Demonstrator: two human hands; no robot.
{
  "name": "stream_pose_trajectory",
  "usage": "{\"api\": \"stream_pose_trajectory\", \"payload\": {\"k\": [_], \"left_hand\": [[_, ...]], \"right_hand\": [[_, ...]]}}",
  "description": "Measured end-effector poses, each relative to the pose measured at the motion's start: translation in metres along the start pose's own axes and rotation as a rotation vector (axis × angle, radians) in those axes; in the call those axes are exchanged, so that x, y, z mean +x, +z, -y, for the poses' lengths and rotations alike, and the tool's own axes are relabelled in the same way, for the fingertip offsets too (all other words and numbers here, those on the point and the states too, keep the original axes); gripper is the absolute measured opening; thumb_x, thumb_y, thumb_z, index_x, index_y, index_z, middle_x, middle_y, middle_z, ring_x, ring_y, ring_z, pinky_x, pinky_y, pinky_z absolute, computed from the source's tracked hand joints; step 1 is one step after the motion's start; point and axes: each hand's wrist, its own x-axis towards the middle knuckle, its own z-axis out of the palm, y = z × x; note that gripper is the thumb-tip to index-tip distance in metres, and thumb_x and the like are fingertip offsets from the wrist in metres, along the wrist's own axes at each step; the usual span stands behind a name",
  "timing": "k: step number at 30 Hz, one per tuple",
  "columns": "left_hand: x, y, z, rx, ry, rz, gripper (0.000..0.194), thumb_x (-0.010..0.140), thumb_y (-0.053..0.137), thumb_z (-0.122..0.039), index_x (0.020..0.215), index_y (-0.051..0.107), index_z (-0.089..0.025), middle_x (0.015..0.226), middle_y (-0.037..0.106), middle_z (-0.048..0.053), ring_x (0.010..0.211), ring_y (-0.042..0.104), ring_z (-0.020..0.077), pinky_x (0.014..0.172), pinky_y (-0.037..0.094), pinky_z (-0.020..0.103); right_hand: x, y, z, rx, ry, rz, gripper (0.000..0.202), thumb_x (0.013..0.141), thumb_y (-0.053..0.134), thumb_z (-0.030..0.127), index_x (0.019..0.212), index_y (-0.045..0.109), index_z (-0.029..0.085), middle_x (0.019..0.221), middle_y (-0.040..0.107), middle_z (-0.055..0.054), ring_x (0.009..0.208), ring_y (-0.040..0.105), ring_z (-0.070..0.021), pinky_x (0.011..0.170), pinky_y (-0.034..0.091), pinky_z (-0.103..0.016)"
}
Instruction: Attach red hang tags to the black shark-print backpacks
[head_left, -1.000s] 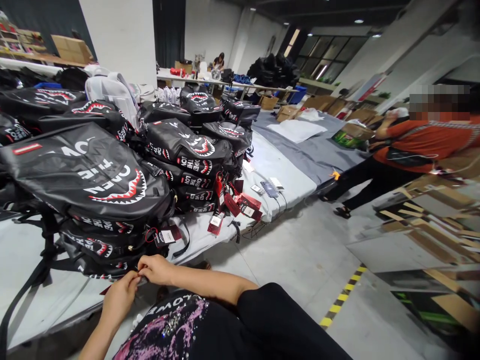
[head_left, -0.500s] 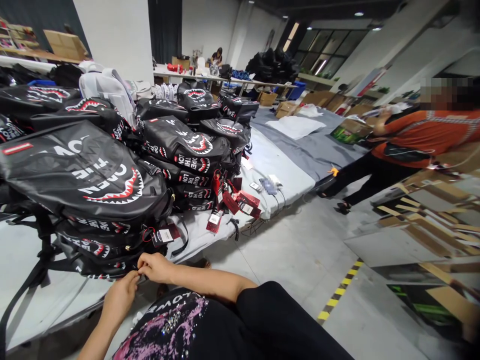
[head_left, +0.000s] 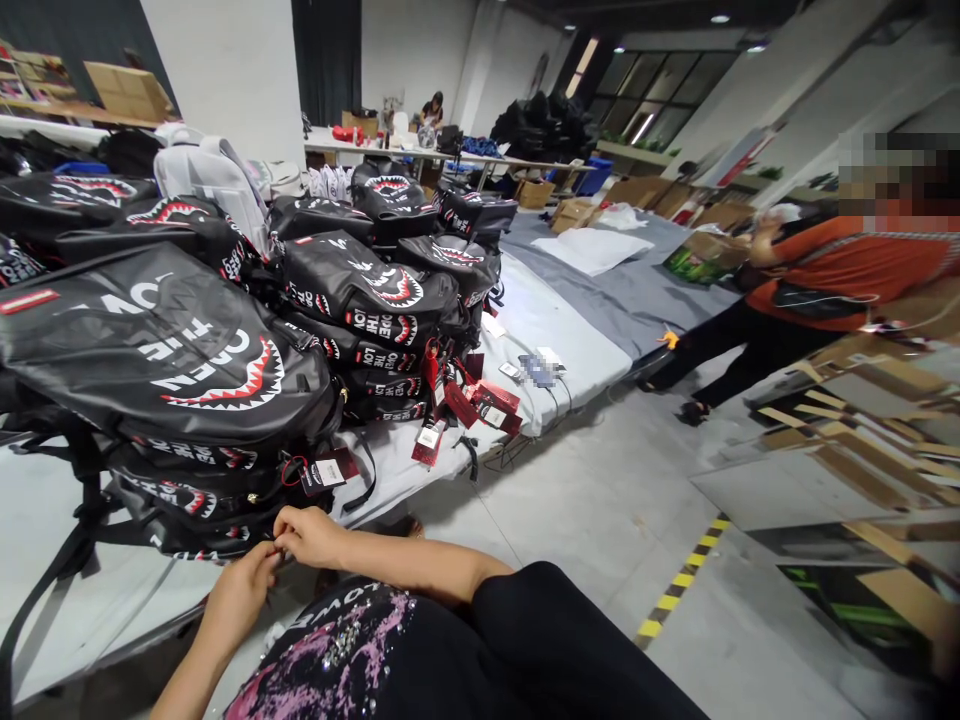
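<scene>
Pinching together at the lowest backpack [head_left: 195,535] of the near stack, at seven o'clock, the left hand [head_left: 238,592] and right hand [head_left: 311,535] meet fingertip to fingertip on something too small to tell. Bags above show shark teeth and upside-down white lettering; tags [head_left: 326,472] hang at twelve o'clock from the hands.
</scene>
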Motion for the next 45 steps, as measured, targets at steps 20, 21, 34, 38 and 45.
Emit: {"api": "stream_pose_trajectory", "payload": {"k": [20,21,34,38,45], "left_hand": [[-0.006,0.029,-0.031,0.184,-0.267,-0.155,0.037,0.093,0.032,-0.047,0.117,0.051,-0.025,0.105,0.066,0.003,0.099,0.062,0.0219,0.077,0.041,0.029],[-0.009,0.033,-0.035,0.195,-0.281,-0.227,0.041,0.093,0.032,-0.05,0.122,0.049,-0.026,0.111,0.065,0.003,0.1,0.062,0.0221,0.079,0.042,0.03],[0.148,0.146,-0.262,-0.124,0.248,-0.077,0.031,0.094,0.046,-0.038,0.111,0.065,-0.02,0.113,0.064,0.005,0.105,0.059,0.0173,0.093,0.043,0.027],[0.244,0.185,-0.358,-0.358,0.201,0.114,0.027,0.088,0.054,-0.025,0.11,0.066,-0.015,0.107,0.065,0.008,0.083,0.061,0.0148,0.076,0.047,0.024],[0.358,0.245,-0.446,-0.7,-0.236,0.222,0.038,0.095,0.046,-0.019,0.129,0.045,-0.002,0.106,0.061,0.016,0.065,0.063,0.0106,0.042,0.03,0.018]], "right_hand": [[-0.012,-0.06,-0.032,-0.083,-0.299,0.165,0.035,0.085,0.062,0.025,0.119,0.059,0.016,0.115,0.063,-0.006,0.103,0.059,-0.0152,0.087,0.042,-0.021],[-0.019,-0.077,-0.042,-0.08,-0.312,0.19,0.036,0.084,0.063,0.027,0.119,0.06,0.016,0.116,0.063,-0.006,0.102,0.059,-0.0154,0.087,0.042,-0.021],[-0.094,-0.411,-0.279,-0.625,0.644,-0.757,0.032,0.095,0.04,0.022,0.112,0.065,0.013,0.125,0.054,-0.013,0.109,0.045,-0.0252,0.087,0.029,-0.035],[-0.089,-0.441,-0.313,-0.76,0.677,-0.607,0.031,0.093,0.042,0.022,0.108,0.068,0.014,0.131,0.051,-0.013,0.115,0.04,-0.028,0.09,0.026,-0.039],[-0.096,-0.452,-0.327,-0.646,0.639,-0.651,0.026,0.093,0.044,0.021,0.1,0.068,0.014,0.122,0.057,-0.01,0.111,0.042,-0.0231,0.097,0.024,-0.038]]}}
